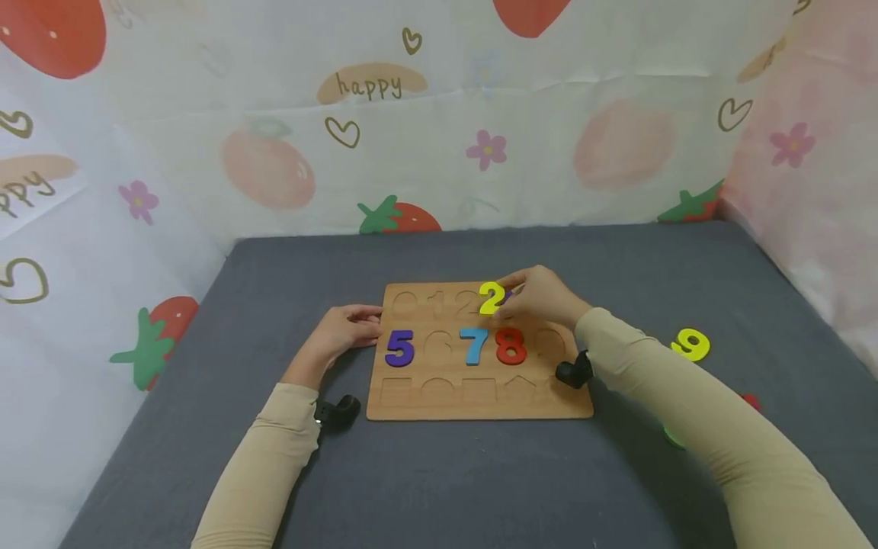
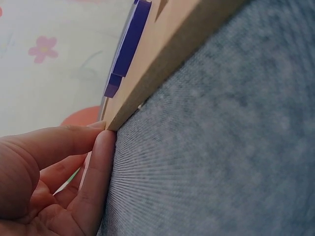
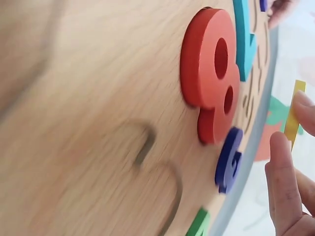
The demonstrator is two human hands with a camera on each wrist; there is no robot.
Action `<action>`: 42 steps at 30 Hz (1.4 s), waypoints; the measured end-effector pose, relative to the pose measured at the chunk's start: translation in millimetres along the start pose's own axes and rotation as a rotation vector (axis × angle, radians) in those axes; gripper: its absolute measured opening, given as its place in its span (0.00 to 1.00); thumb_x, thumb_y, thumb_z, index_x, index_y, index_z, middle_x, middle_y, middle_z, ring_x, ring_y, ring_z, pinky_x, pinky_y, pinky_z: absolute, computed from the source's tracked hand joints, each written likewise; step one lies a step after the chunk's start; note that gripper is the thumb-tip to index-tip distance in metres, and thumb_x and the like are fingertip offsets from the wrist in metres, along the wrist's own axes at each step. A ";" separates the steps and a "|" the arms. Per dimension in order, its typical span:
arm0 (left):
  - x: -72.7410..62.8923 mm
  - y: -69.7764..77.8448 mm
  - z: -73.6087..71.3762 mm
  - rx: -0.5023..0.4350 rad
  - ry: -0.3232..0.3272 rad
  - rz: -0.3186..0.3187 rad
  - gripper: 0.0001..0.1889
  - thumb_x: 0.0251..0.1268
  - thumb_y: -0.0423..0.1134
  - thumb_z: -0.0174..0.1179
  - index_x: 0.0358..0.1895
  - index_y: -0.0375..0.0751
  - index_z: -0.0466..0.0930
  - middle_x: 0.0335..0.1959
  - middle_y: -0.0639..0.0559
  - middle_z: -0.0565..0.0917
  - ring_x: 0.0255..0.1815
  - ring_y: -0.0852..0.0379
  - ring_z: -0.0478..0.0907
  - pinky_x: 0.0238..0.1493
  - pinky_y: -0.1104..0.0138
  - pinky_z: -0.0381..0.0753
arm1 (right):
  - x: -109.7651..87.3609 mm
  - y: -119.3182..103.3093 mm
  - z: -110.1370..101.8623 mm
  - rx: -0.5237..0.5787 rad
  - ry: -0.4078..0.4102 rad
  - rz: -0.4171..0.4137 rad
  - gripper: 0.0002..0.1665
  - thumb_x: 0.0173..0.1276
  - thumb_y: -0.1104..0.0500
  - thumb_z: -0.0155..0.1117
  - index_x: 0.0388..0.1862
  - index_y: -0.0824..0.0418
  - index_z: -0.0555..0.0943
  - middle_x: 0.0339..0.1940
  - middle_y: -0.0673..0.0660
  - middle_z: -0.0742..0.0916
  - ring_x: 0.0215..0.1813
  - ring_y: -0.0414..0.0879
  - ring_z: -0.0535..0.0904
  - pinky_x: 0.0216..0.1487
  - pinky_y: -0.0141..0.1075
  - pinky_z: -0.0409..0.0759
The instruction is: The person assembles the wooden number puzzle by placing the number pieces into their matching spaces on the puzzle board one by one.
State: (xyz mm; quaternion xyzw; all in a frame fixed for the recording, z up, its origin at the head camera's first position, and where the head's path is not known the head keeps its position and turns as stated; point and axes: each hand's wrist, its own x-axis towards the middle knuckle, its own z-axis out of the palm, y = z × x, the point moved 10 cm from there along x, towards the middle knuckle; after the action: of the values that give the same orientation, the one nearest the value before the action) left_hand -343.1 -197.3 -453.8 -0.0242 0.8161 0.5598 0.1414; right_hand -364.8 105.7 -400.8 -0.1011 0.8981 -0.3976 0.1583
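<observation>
A wooden number puzzle board [image 1: 480,408] lies on the dark grey cloth. My left hand [image 1: 347,329] holds its left edge, with the thumb [image 2: 64,142] and a finger meeting at the wood in the left wrist view. Above the board's top row, my right hand [image 1: 542,297] pinches a yellow number 2 [image 1: 490,298], just right of the 2-shaped recess. The board's middle row bears a purple 5 [image 1: 400,348], a light blue 7 [image 1: 474,347] and a red 8 [image 1: 511,347]. A purple numeral [image 3: 229,161] sits beyond the 8, mostly hidden from the head view.
To the right lie a yellow 9 [image 1: 690,345], a red piece [image 1: 751,401] and a green piece [image 1: 674,438], the last two mostly behind the right sleeve [image 1: 706,427]. Another green piece [image 3: 198,223] shows on the board. A patterned curtain [image 1: 439,152] hangs behind the table.
</observation>
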 end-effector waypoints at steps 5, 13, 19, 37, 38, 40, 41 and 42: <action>-0.7 -0.1 0.0 0.004 0.005 -0.003 0.25 0.70 0.30 0.59 0.70 0.33 0.70 0.59 0.35 0.77 0.40 0.66 0.81 0.46 0.72 0.87 | 17.1 -8.1 12.7 -0.027 -0.004 0.010 0.39 0.57 0.52 0.78 0.67 0.61 0.77 0.62 0.60 0.82 0.58 0.53 0.78 0.55 0.40 0.83; -0.9 -1.1 -0.7 0.008 0.006 -0.008 0.26 0.70 0.30 0.59 0.70 0.34 0.70 0.59 0.36 0.76 0.43 0.63 0.81 0.49 0.70 0.87 | 29.6 -19.9 25.6 -0.063 -0.013 -0.013 0.38 0.58 0.53 0.78 0.65 0.65 0.77 0.64 0.63 0.82 0.63 0.57 0.76 0.61 0.45 0.82; -1.4 1.6 -0.9 0.012 0.012 -0.001 0.26 0.70 0.31 0.60 0.70 0.34 0.70 0.59 0.36 0.77 0.43 0.63 0.82 0.49 0.69 0.87 | 37.9 -24.8 31.4 -0.103 -0.018 -0.047 0.34 0.57 0.54 0.78 0.61 0.66 0.81 0.60 0.64 0.84 0.61 0.57 0.78 0.58 0.43 0.84; -6.3 5.5 -1.6 0.004 0.011 0.020 0.25 0.69 0.29 0.61 0.68 0.33 0.72 0.55 0.39 0.78 0.45 0.59 0.82 0.48 0.68 0.88 | 48.6 -39.9 38.0 -0.225 -0.044 -0.122 0.39 0.57 0.60 0.75 0.68 0.67 0.74 0.64 0.66 0.79 0.62 0.59 0.77 0.59 0.48 0.83; -5.5 4.3 -1.9 0.005 0.014 0.015 0.25 0.69 0.29 0.60 0.68 0.33 0.72 0.55 0.39 0.78 0.46 0.59 0.82 0.48 0.69 0.87 | 49.2 -42.3 39.3 -0.225 -0.060 -0.139 0.41 0.57 0.61 0.75 0.70 0.66 0.72 0.65 0.66 0.77 0.63 0.59 0.76 0.60 0.48 0.83; -3.5 1.4 -1.9 0.011 0.015 0.002 0.25 0.69 0.29 0.60 0.69 0.35 0.72 0.57 0.38 0.77 0.46 0.59 0.82 0.49 0.69 0.87 | 50.2 -43.8 42.6 -0.202 -0.103 -0.148 0.44 0.57 0.63 0.75 0.72 0.64 0.70 0.68 0.64 0.74 0.65 0.58 0.75 0.61 0.48 0.82; -2.6 0.5 -1.8 0.014 0.015 -0.002 0.25 0.69 0.29 0.60 0.69 0.35 0.72 0.58 0.37 0.77 0.46 0.60 0.82 0.49 0.69 0.87 | 50.9 -43.8 44.3 -0.192 -0.122 -0.148 0.44 0.57 0.64 0.75 0.73 0.63 0.69 0.70 0.63 0.74 0.66 0.58 0.75 0.62 0.48 0.81; -1.7 -0.3 -1.7 0.017 0.016 -0.006 0.25 0.69 0.29 0.60 0.69 0.35 0.72 0.58 0.37 0.77 0.46 0.60 0.82 0.49 0.70 0.87 | 51.6 -43.5 45.9 -0.180 -0.141 -0.144 0.45 0.56 0.64 0.75 0.74 0.62 0.68 0.71 0.62 0.74 0.66 0.57 0.75 0.63 0.47 0.81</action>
State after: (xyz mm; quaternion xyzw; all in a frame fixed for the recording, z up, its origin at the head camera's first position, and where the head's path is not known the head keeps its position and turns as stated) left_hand -341.8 -199.2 -453.0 -0.0300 0.8219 0.5522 0.1368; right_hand -393.7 29.6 -408.0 -0.2067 0.9073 -0.3175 0.1823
